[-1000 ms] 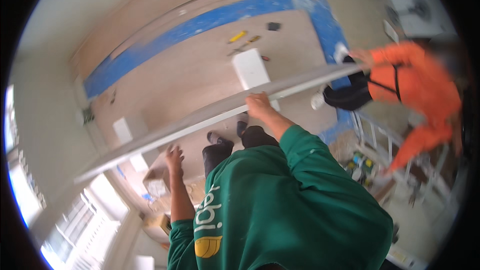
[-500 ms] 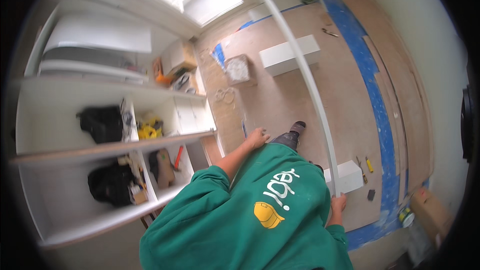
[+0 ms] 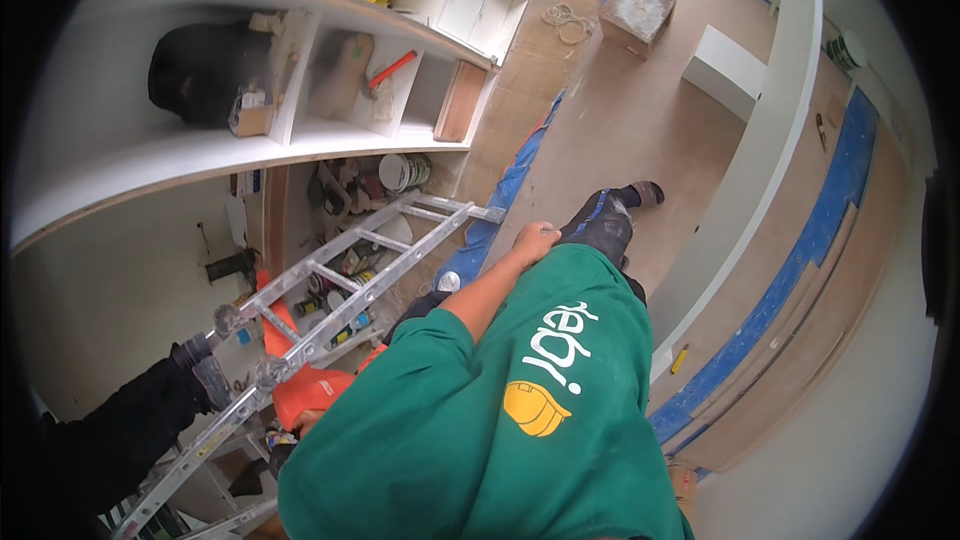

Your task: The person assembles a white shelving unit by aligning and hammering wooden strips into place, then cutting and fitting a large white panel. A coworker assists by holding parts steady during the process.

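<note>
A long white panel [image 3: 750, 190] stands on its edge to my right, running from beside my body toward the far wall. My right hand is hidden from sight, on the side where the panel's near end meets my green sweatshirt [image 3: 560, 360]. My left hand [image 3: 537, 238] hangs beside my thigh, its fingers curled in, and nothing shows in it. Close to the panel's left face lies a white box-shaped piece [image 3: 725, 70]. A yellow-handled tool [image 3: 680, 358] rests on the covered floor beyond the panel's near part.
To my left an aluminium ladder [image 3: 370, 275] slants past, with another person's shoe [image 3: 212, 380] on it and orange clothing [image 3: 305, 395] below. White shelving [image 3: 400, 135] holds a red-handled hammer [image 3: 392, 68]. A bucket [image 3: 404, 172], a dusty block [image 3: 640, 5] and blue sheeting [image 3: 840, 180] are around.
My view has swung left, bringing the ladder and the other person in. The panel now shows its broad face instead of a narrow edge. My right hand, earlier at the panel's near end, has left view.
</note>
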A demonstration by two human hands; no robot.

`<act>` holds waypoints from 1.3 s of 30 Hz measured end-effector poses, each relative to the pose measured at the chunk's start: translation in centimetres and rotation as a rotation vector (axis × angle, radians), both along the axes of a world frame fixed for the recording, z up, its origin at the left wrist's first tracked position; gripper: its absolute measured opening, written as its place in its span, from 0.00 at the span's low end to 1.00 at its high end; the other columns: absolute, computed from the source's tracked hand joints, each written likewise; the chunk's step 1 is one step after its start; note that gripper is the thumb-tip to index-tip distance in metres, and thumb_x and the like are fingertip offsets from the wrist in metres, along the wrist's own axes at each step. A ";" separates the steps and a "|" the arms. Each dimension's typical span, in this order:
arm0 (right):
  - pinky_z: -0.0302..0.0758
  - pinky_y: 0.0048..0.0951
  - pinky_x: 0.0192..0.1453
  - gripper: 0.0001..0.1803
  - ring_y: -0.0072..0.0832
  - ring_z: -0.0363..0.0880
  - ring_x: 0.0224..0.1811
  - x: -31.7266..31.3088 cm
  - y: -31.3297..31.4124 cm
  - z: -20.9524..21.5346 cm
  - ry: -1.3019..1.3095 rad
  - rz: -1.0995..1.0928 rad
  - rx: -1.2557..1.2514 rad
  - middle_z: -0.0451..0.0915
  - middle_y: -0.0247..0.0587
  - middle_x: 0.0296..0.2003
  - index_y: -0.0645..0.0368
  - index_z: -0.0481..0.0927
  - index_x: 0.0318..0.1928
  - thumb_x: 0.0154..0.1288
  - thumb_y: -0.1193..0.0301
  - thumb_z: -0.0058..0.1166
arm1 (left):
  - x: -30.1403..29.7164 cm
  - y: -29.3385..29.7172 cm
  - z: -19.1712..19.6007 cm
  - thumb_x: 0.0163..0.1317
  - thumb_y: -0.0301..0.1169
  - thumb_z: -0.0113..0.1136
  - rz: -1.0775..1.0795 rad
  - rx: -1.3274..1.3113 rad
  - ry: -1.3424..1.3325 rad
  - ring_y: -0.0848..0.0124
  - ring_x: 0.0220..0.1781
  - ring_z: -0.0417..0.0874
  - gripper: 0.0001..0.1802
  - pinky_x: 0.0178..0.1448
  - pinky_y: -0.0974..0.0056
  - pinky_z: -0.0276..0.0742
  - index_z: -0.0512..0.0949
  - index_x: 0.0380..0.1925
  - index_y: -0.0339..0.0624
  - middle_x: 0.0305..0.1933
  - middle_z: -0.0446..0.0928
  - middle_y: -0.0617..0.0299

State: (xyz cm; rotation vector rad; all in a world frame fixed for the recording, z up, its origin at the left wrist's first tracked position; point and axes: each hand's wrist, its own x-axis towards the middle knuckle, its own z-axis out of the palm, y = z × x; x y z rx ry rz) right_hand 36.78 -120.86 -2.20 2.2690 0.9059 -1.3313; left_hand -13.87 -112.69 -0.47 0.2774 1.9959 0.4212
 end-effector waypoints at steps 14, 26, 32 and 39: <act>0.77 0.46 0.59 0.25 0.49 0.82 0.56 -7.1 -4.3 -3.2 0.003 -0.080 0.091 0.84 0.55 0.51 0.57 0.84 0.53 0.65 0.54 0.53 | -3.6 0.9 -0.7 0.64 0.46 0.63 -0.394 0.237 0.067 0.53 0.57 0.83 0.27 0.63 0.56 0.75 0.82 0.51 0.32 0.54 0.82 0.42; 0.76 0.52 0.47 0.08 0.39 0.87 0.44 -9.3 -2.0 0.2 -0.416 -0.600 0.413 0.88 0.41 0.36 0.53 0.88 0.36 0.59 0.70 0.57 | 5.0 26.5 5.4 0.64 0.39 0.60 -1.950 0.241 0.348 0.53 0.43 0.86 0.25 0.49 0.53 0.79 0.79 0.51 0.27 0.40 0.85 0.40; 0.75 0.53 0.51 0.10 0.35 0.87 0.45 -7.9 -2.8 0.4 -0.322 -0.638 0.282 0.89 0.38 0.40 0.49 0.89 0.40 0.61 0.66 0.57 | 28.8 28.3 9.9 0.65 0.39 0.57 -2.504 0.563 0.301 0.46 0.48 0.86 0.27 0.54 0.51 0.78 0.77 0.55 0.26 0.43 0.85 0.39; 0.74 0.45 0.45 0.07 0.33 0.86 0.38 -8.0 -2.3 1.7 -0.429 -0.635 0.342 0.88 0.37 0.32 0.48 0.89 0.31 0.57 0.67 0.59 | 43.0 14.5 7.4 0.59 0.39 0.70 -2.780 0.640 -0.261 0.47 0.66 0.75 0.35 0.68 0.51 0.70 0.71 0.64 0.35 0.64 0.74 0.40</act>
